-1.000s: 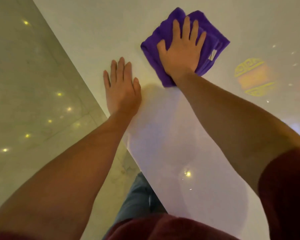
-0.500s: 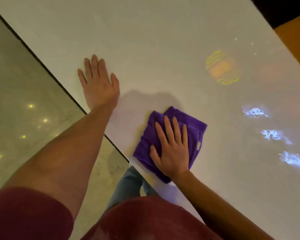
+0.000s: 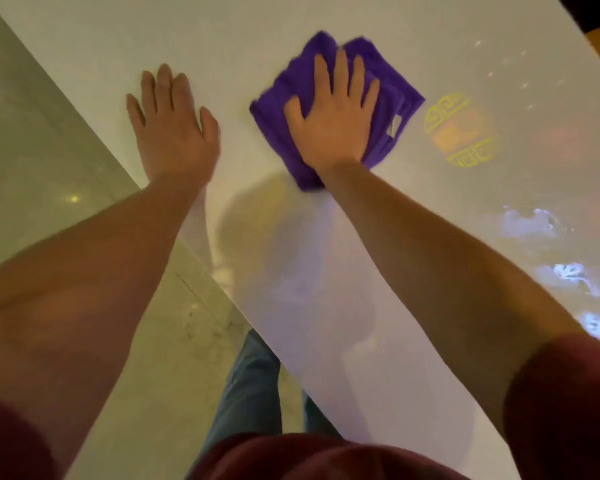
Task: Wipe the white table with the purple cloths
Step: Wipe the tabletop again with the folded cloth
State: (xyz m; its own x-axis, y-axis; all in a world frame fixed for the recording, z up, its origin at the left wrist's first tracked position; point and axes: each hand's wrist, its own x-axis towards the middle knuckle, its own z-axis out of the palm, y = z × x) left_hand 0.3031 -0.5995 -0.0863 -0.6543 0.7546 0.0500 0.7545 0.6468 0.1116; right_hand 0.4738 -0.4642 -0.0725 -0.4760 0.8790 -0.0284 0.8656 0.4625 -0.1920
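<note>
A folded purple cloth (image 3: 395, 95) lies on the white table (image 3: 243, 36), far from the table's near edge. My right hand (image 3: 333, 123) presses flat on top of it, palm down and fingers spread, covering its middle. A small white tag shows at the cloth's right side. My left hand (image 3: 170, 129) rests flat on the bare table to the left of the cloth, close to the table's left edge, holding nothing. I see only one cloth.
The table's edge runs diagonally from upper left to lower right, with a pale tiled floor (image 3: 32, 150) beyond it. A yellow projected emblem (image 3: 459, 129) glows right of the cloth, and bluish light patches (image 3: 530, 223) lie further right. My jeans-clad legs (image 3: 250, 382) stand by the edge.
My right hand has pushed the cloth away from the near edge, out across the table. A second ago it was also far out. My left hand has stayed planted.
</note>
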